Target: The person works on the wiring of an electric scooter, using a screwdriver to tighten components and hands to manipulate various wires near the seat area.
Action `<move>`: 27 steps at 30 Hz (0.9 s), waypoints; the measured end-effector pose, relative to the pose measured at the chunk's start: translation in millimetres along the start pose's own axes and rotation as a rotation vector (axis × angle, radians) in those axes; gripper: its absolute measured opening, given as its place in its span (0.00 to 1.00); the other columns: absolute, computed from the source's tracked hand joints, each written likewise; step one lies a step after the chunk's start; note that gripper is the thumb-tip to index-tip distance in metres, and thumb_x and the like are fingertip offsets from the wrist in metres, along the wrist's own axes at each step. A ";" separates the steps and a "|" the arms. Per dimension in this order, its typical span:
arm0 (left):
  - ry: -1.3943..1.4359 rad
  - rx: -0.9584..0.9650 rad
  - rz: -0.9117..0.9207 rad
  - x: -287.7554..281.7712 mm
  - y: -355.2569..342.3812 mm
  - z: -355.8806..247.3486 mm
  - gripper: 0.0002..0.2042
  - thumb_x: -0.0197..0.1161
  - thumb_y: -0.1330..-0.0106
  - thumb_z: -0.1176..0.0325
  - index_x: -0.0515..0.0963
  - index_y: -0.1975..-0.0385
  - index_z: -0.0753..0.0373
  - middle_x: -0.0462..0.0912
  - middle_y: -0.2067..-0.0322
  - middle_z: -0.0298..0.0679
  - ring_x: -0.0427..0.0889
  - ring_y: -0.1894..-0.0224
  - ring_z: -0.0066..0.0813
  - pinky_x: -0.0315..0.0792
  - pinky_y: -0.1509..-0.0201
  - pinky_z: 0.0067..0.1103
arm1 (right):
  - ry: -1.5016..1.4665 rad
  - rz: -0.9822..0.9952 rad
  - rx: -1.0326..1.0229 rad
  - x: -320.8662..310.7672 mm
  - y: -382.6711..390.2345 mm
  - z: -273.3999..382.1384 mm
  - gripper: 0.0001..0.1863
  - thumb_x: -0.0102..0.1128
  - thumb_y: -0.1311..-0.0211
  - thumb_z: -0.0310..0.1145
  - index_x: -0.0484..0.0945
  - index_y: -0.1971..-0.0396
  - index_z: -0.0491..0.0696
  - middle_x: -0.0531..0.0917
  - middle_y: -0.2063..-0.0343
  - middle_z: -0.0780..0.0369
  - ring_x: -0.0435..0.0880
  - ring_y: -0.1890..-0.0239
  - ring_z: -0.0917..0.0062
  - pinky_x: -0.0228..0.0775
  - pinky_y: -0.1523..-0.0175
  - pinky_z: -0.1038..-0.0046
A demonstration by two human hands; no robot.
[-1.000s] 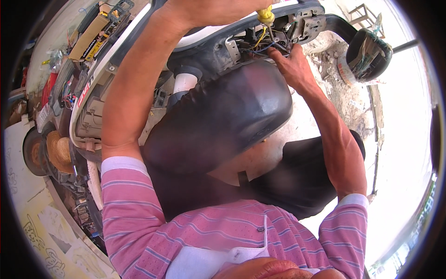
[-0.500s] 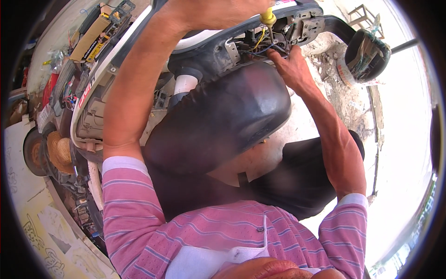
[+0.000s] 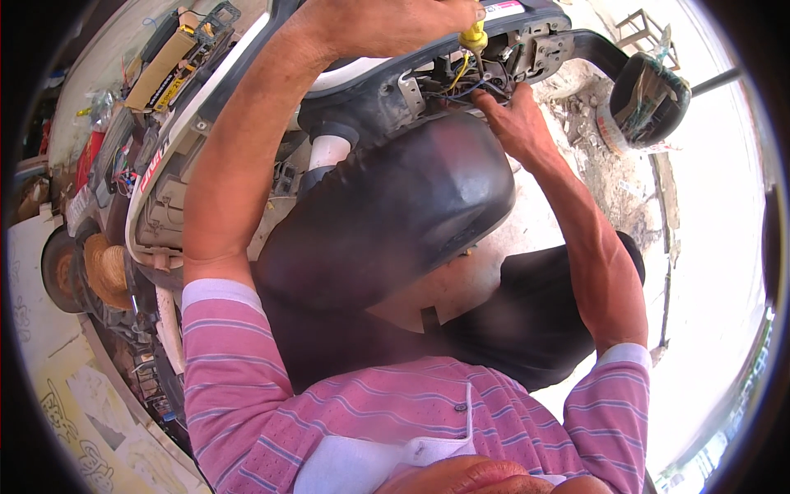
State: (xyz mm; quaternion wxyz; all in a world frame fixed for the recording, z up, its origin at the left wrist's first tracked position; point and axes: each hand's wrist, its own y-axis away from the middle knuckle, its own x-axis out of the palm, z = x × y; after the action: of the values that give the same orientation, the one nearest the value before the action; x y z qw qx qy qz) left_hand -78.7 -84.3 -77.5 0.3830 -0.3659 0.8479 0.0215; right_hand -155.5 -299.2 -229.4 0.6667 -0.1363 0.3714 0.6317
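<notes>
My left hand (image 3: 378, 26) reaches across the top of the view, its fingers closed on the yellow handle of a screwdriver (image 3: 474, 36). The screwdriver points down, and its shaft runs in among the wires (image 3: 462, 76) of an opened section of a white and dark vehicle body (image 3: 362, 90). My right hand (image 3: 520, 123) is at the near edge of that opening. Its thumb and a finger are bent around a part beside the shaft, which I cannot make out. The screwdriver's tip is hidden. Just below lies a black padded seat (image 3: 403, 198).
A black rounded part wrapped in clear tape (image 3: 650, 97) sticks out at the right on a dark arm. At the left are a cardboard box (image 3: 160, 78), a straw hat (image 3: 107, 267) and piled parts. A small metal frame (image 3: 648, 37) stands at the far right.
My left hand and the screwdriver have shifted very slightly downward, and the grip on the handle has turned a little. My right hand stays at the same spot.
</notes>
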 end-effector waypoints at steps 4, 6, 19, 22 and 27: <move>-0.052 -0.087 -0.063 -3.6 10.2 -32.3 0.25 0.63 0.31 0.64 0.67 0.39 0.71 0.85 0.63 0.50 0.85 0.63 0.34 0.78 0.56 0.33 | 0.001 -0.013 0.003 1.4 -0.3 -3.5 0.47 0.64 0.38 0.58 0.65 0.47 0.22 0.81 0.54 0.32 0.85 0.50 0.46 0.76 0.42 0.59; -0.289 0.002 0.059 -16.1 4.7 -14.9 0.25 0.63 0.32 0.66 0.67 0.40 0.72 0.84 0.63 0.49 0.85 0.63 0.34 0.78 0.56 0.32 | 0.002 -0.011 0.011 -0.4 1.2 -0.3 0.47 0.64 0.38 0.58 0.65 0.47 0.22 0.81 0.54 0.32 0.84 0.50 0.46 0.76 0.42 0.59; -0.089 -0.140 -0.027 3.9 -3.2 -5.9 0.20 0.62 0.35 0.70 0.71 0.45 0.69 0.83 0.65 0.48 0.83 0.63 0.34 0.76 0.57 0.30 | 0.031 -0.050 0.021 0.1 2.1 5.2 0.47 0.64 0.44 0.56 0.65 0.47 0.21 0.82 0.56 0.32 0.85 0.51 0.46 0.76 0.43 0.59; -0.052 -0.004 -0.160 8.5 -4.9 6.9 0.19 0.62 0.36 0.70 0.71 0.46 0.68 0.82 0.66 0.46 0.82 0.64 0.34 0.76 0.58 0.30 | -0.012 -0.021 0.056 -1.1 1.6 7.3 0.48 0.65 0.47 0.56 0.65 0.46 0.22 0.82 0.55 0.33 0.85 0.50 0.46 0.76 0.42 0.60; -0.042 -0.019 -0.120 2.0 -1.4 6.7 0.18 0.66 0.36 0.66 0.72 0.50 0.66 0.82 0.66 0.47 0.83 0.64 0.35 0.77 0.57 0.31 | -0.006 -0.039 0.108 0.9 4.7 13.4 0.50 0.67 0.50 0.58 0.66 0.46 0.23 0.82 0.55 0.35 0.85 0.50 0.47 0.76 0.42 0.61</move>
State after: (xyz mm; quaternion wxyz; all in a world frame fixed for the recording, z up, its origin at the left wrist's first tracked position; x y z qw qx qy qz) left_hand -74.5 -84.3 -83.2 0.3980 -0.4190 0.8160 0.0140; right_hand -155.7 -289.0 -219.4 0.6864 -0.1052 0.4002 0.5980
